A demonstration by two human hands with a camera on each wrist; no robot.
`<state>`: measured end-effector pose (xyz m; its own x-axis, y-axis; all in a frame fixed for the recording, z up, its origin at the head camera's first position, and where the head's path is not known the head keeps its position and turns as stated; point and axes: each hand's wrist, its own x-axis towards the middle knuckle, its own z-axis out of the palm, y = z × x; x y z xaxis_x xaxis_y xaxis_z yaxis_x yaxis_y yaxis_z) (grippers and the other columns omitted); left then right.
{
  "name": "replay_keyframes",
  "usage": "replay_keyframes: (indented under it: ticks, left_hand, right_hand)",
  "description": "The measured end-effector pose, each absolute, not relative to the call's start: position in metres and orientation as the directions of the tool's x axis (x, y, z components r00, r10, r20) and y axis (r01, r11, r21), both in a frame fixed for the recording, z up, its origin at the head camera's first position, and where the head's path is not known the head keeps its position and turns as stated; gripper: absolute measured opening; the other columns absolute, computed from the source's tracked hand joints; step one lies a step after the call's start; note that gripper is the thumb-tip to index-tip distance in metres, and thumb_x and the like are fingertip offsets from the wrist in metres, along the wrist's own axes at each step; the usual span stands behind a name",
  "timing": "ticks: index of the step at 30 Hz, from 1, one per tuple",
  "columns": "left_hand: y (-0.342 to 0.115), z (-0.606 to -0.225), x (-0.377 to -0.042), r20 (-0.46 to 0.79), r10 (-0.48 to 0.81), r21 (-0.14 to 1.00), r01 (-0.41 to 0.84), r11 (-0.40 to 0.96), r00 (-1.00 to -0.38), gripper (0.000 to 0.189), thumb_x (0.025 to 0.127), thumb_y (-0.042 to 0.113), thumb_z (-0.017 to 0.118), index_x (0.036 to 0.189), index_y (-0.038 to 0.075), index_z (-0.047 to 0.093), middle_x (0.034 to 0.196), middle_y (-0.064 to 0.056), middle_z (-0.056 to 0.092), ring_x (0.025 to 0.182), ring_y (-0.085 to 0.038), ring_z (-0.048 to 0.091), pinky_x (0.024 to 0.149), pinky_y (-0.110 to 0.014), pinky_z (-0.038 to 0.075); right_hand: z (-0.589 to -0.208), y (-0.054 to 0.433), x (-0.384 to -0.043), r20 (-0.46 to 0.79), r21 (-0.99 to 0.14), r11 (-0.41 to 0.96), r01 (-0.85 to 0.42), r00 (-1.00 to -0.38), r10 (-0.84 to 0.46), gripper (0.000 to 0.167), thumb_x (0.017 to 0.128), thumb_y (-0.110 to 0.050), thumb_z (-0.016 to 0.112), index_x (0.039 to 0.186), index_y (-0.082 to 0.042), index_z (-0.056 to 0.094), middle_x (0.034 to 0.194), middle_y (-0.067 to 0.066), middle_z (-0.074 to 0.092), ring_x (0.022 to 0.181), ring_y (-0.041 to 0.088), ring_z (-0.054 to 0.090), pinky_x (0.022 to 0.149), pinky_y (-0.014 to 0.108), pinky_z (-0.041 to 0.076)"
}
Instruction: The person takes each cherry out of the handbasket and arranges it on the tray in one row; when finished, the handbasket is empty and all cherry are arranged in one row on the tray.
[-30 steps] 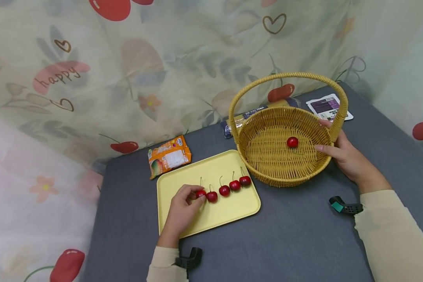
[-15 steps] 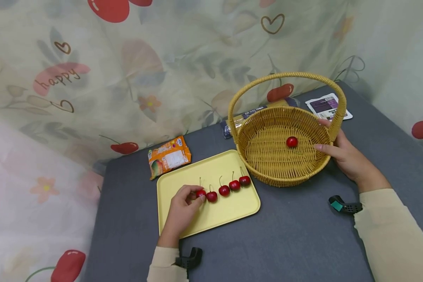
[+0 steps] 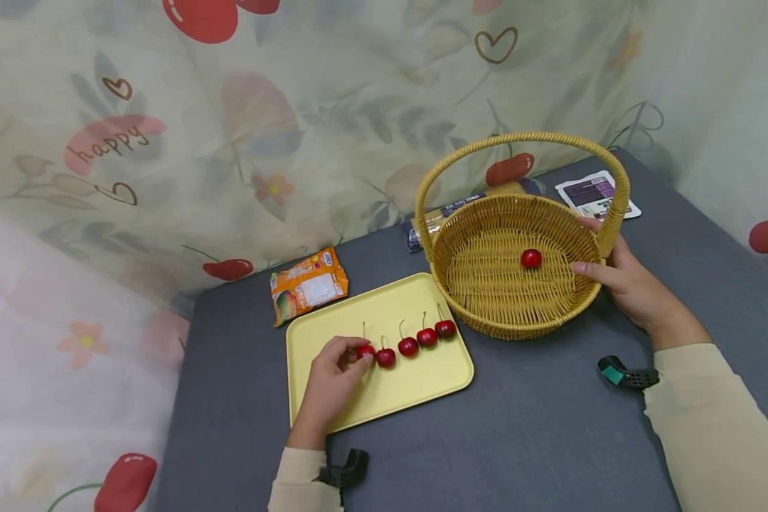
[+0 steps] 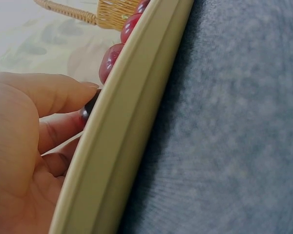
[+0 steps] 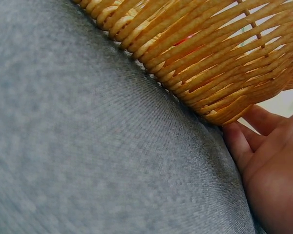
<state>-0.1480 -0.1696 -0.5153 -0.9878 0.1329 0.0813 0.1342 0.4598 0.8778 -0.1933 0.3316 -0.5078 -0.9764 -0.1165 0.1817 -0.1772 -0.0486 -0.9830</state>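
Note:
On a pale yellow tray (image 3: 333,405), several dark red cherries with stems lie in a slanting row. My left hand (image 3: 333,380) reaches over the tray and pinches the leftmost cherry (image 3: 365,350) between thumb and fingers; in the left wrist view the tray's rim partly hides that cherry (image 4: 89,107). Right beside it lies another cherry (image 3: 386,358). My right hand (image 3: 633,288) grips the right side of a round wicker basket (image 3: 518,328), thumb over the rim and fingers behind the wall. One cherry (image 3: 531,259) rests on the basket's floor.
An orange snack packet (image 3: 309,284) lies behind the tray. Behind the basket are a long blue-and-gold package (image 3: 416,235) and a white-and-purple package (image 3: 592,193). The basket's tall handle (image 3: 525,136) arches over it. A patterned curtain (image 3: 333,128) hangs along the back.

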Motion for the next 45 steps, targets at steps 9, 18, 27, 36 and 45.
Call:
replay_keyframes:
  ticks: [9, 18, 27, 36, 45]
  left_hand:
    - [-0.171, -0.518, -0.149, 0.089, 0.12, 0.875, 0.135, 0.465, -0.989, 0.019, 0.099, 0.009, 0.083, 0.118, 0.009, 0.08, 0.11, -0.002, 0.072, 0.093, -0.022, 0.062, 0.078, -0.029, 0.047]
    - [-0.17, -0.517, -0.149, 0.086, 0.127, 0.875, 0.136, 0.465, -0.988, 0.019, 0.099, 0.01, 0.083, 0.118, 0.009, 0.081, 0.109, -0.002, 0.071, 0.092, -0.023, 0.061, 0.077, -0.029, 0.047]
    - [-0.171, -0.516, -0.148, 0.101, 0.112, 0.851, 0.144, 0.505, -0.989, 0.019, 0.1, 0.013, 0.082, 0.118, 0.013, 0.081, 0.109, 0.001, 0.07, 0.093, -0.021, 0.062, 0.078, -0.031, 0.049]
    - [-0.169, -0.507, -0.149, 0.129, 0.065, 0.857, 0.145, 0.495, -0.989, 0.021, 0.104, 0.025, 0.079, 0.122, 0.014, 0.08, 0.116, 0.003, 0.07, 0.096, -0.021, 0.064, 0.084, -0.041, 0.054]
    - [-0.17, -0.489, -0.156, 0.18, 0.057, 0.858, 0.185, 0.479, -0.982, 0.036, 0.111, 0.041, 0.066, 0.126, 0.01, 0.078, 0.121, 0.001, 0.07, 0.102, -0.025, 0.064, 0.086, -0.048, 0.053]
  right_hand:
    - [-0.507, 0.331, -0.193, 0.171, -0.985, -0.035, -0.168, -0.978, -0.116, 0.073, 0.109, 0.002, 0.058, 0.17, -0.025, 0.029, 0.163, 0.018, 0.029, 0.141, 0.028, 0.036, 0.098, 0.017, 0.044]
    - [-0.506, 0.331, -0.192, 0.173, -0.985, -0.031, -0.171, -0.979, -0.112, 0.073, 0.108, 0.003, 0.058, 0.17, -0.025, 0.03, 0.163, 0.018, 0.029, 0.141, 0.027, 0.036, 0.098, 0.017, 0.043]
    - [-0.508, 0.33, -0.192, 0.181, -0.983, -0.053, -0.176, -0.977, -0.116, 0.072, 0.108, 0.004, 0.058, 0.17, -0.024, 0.031, 0.161, 0.018, 0.031, 0.139, 0.028, 0.038, 0.097, 0.018, 0.045]
    - [-0.508, 0.33, -0.192, 0.185, -0.982, -0.054, -0.179, -0.976, -0.118, 0.073, 0.108, 0.003, 0.058, 0.17, -0.023, 0.03, 0.161, 0.019, 0.031, 0.138, 0.028, 0.039, 0.097, 0.018, 0.045]
    - [-0.507, 0.331, -0.191, 0.17, -0.985, -0.017, -0.169, -0.979, -0.112, 0.073, 0.109, 0.002, 0.059, 0.171, -0.024, 0.029, 0.161, 0.019, 0.031, 0.136, 0.028, 0.041, 0.096, 0.017, 0.047]
